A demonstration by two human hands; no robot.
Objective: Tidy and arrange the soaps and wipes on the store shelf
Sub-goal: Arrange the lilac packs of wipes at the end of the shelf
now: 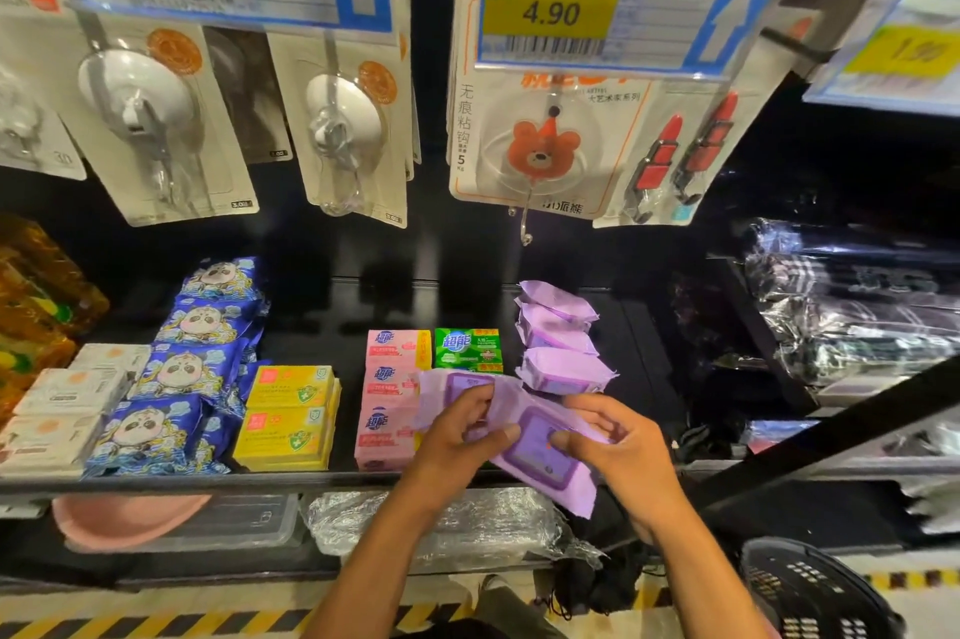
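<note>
Print on the purple wipes packs point(540, 456) is unreadable and partly hidden by the left hand point(462, 435). It and the right hand point(618, 446) grip them with curled fingers, at the front edge of the shelf point(311, 480).

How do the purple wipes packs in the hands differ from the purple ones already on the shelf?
The held purple packs show darker lid panels face up; the shelved purple packs show only plain wrapper. The held ones are gripped by the left hand and right hand at the shelf front; the shelved ones rest in a front-to-back row. Both have lilac wrappers with crimped ends.
</note>
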